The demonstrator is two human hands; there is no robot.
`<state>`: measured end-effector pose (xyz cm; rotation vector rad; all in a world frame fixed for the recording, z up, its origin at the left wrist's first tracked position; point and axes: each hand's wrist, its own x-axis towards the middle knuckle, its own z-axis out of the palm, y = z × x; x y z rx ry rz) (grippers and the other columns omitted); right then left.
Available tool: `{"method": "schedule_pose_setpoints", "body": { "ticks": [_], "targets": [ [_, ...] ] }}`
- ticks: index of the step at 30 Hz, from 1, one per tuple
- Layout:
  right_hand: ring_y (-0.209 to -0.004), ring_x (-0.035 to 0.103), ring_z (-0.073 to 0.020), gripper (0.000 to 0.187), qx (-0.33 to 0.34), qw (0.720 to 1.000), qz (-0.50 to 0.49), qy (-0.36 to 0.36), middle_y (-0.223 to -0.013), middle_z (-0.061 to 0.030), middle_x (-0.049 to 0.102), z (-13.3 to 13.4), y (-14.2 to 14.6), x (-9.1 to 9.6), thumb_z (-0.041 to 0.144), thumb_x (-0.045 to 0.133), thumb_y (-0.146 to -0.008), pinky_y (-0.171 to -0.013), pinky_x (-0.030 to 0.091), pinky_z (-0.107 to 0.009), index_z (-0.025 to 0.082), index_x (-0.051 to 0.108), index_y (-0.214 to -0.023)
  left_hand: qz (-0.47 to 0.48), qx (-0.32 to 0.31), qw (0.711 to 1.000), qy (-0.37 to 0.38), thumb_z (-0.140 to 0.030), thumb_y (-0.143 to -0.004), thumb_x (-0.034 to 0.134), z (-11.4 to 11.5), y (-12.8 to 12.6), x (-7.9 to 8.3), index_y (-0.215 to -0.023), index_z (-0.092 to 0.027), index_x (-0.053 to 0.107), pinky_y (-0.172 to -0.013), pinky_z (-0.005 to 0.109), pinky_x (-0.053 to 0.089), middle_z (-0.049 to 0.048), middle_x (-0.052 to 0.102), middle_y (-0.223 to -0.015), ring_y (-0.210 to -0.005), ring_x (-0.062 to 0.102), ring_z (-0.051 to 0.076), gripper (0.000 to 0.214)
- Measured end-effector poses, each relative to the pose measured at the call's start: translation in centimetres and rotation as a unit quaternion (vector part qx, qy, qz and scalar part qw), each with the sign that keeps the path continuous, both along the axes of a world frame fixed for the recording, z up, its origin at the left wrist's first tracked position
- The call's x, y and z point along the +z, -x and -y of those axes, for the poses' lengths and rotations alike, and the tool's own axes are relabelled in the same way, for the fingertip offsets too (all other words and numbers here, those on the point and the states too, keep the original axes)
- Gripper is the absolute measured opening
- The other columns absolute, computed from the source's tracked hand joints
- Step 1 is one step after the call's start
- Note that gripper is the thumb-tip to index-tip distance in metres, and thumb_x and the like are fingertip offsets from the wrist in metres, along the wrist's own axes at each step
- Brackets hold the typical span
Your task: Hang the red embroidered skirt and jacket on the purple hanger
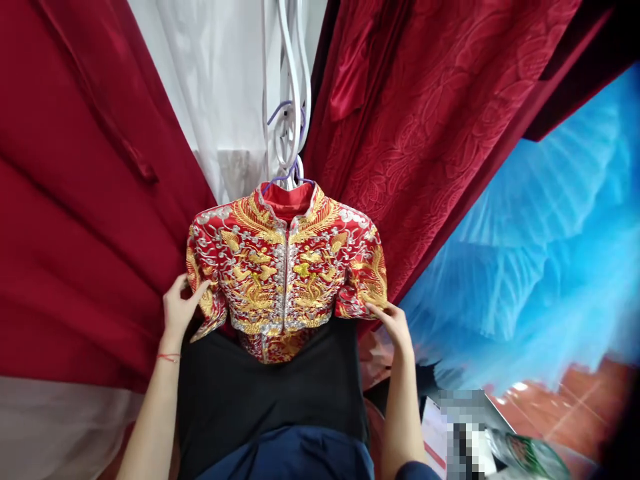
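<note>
A red jacket [285, 267] covered in gold and silver embroidery hangs in front of me, its stand collar at the top and its front closed down the middle. It is on a purple hanger [290, 175], mostly hidden inside the garment. My left hand [181, 303] pinches the sleeve on the left between thumb and fingers. With thumb and fingers at the cuff, my right hand [394, 321] grips the sleeve on the right. Below the hem, the jacket's lower edge meets my black clothing [270, 393] in view.
White curved metalwork [293, 87] rises behind the hanger. Dark red drapes [90, 200] hang left, and a patterned red cloth [415, 133] hangs right. Blue pleated fabric [530, 253] spreads at far right above a tiled floor [583, 400]. Papers [435, 427] lie low on the right.
</note>
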<state>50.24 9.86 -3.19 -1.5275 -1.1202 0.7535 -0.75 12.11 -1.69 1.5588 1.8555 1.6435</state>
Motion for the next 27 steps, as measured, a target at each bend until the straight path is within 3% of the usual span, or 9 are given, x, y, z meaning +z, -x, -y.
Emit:
{"method": "schedule_pose_setpoints", "body": {
  "ticks": [3,6,11,15,18,20,22,24,27],
  "targets": [
    [-0.065,0.061,-0.0246,0.046,-0.103,0.994,0.035,0.002,-0.069,-0.0069,0.070,2.4,-2.1,0.0,0.056,0.083,-0.055,-0.058,0.048,-0.034,0.017,0.073,-0.077,-0.038,0.069,0.997,-0.024,-0.054,-0.085,0.059,1.0,0.5,-1.8,-0.104,-0.014,0.068,-0.091,0.038,0.054,0.0142,0.074,-0.103,-0.091,0.070,0.025,0.046],
    [-0.054,0.054,-0.0194,0.053,-0.167,0.984,0.052,0.035,-0.056,-0.0014,0.060,4.1,-3.8,0.7,0.061,0.084,-0.051,-0.048,0.041,-0.030,0.016,0.072,-0.077,-0.041,0.112,0.992,-0.041,-0.054,-0.085,0.061,2.7,1.1,-1.1,-0.105,-0.013,0.071,-0.090,0.040,0.055,0.0144,0.075,-0.103,-0.091,0.070,0.026,0.047],
    [-0.059,0.060,-0.0247,0.059,-0.041,0.987,-0.041,0.151,-0.063,-0.0066,0.065,4.1,-2.8,-0.1,0.071,0.076,-0.056,-0.055,0.048,-0.035,0.016,0.070,-0.076,0.140,0.090,0.986,-0.023,-0.056,-0.072,0.076,5.0,3.5,1.0,-0.103,-0.022,0.072,-0.077,0.039,0.061,0.0020,0.076,-0.093,-0.078,0.071,0.022,0.047],
    [-0.084,0.065,-0.0374,0.071,-0.148,0.957,0.163,0.189,-0.086,-0.0177,0.070,2.8,-0.5,-1.7,0.075,0.065,-0.066,-0.076,0.051,-0.047,0.011,0.069,-0.095,0.232,0.039,0.969,0.082,-0.056,-0.061,0.084,4.8,5.7,-0.1,-0.098,-0.021,0.071,-0.069,0.037,0.062,-0.0006,0.075,-0.082,-0.068,0.070,0.019,0.053],
    [-0.100,0.062,-0.0441,0.074,-0.223,0.913,0.309,0.146,-0.112,-0.0302,0.065,1.6,1.4,-1.3,0.065,0.053,-0.082,-0.083,0.047,-0.059,0.004,0.058,-0.124,0.176,0.006,0.979,0.104,-0.055,-0.060,0.085,3.8,6.1,-0.8,-0.104,-0.017,0.068,-0.079,0.037,0.061,0.0065,0.076,-0.098,-0.081,0.072,0.023,0.061],
    [-0.103,0.061,-0.0426,0.066,-0.237,0.906,0.348,0.038,-0.116,-0.0306,0.062,0.5,2.7,0.7,0.057,0.048,-0.088,-0.084,0.048,-0.058,0.004,0.055,-0.127,0.105,0.004,0.991,0.084,-0.054,-0.066,0.082,2.9,5.3,0.1,-0.113,-0.018,0.065,-0.090,0.040,0.058,0.0098,0.073,-0.112,-0.097,0.072,0.025,0.062],
    [-0.104,0.061,-0.0369,0.052,-0.214,0.903,0.356,-0.111,-0.111,-0.0241,0.064,-0.8,4.0,3.9,0.051,0.047,-0.091,-0.088,0.049,-0.053,0.010,0.059,-0.121,0.018,0.014,0.999,0.022,-0.052,-0.072,0.079,2.0,3.7,2.4,-0.122,-0.020,0.062,-0.100,0.042,0.054,0.0109,0.070,-0.121,-0.109,0.069,0.026,0.062],
    [-0.105,0.061,-0.0303,0.040,-0.166,0.885,0.356,-0.248,-0.110,-0.0172,0.065,-2.3,5.4,7.9,0.048,0.049,-0.094,-0.092,0.049,-0.047,0.017,0.061,-0.117,-0.079,0.019,0.994,-0.077,-0.048,-0.076,0.077,0.9,1.5,5.8,-0.125,-0.021,0.061,-0.108,0.043,0.048,0.0113,0.068,-0.125,-0.116,0.065,0.026,0.058],
    [-0.115,0.056,-0.0291,0.041,-0.124,0.843,0.396,-0.342,-0.121,-0.0167,0.061,-4.7,7.5,13.5,0.047,0.052,-0.095,-0.097,0.045,-0.047,0.019,0.057,-0.125,-0.167,0.023,0.964,-0.204,-0.042,-0.084,0.070,-1.1,-1.9,11.3,-0.119,-0.021,0.064,-0.106,0.040,0.047,0.0099,0.067,-0.122,-0.115,0.063,0.024,0.040]
  ]
}}
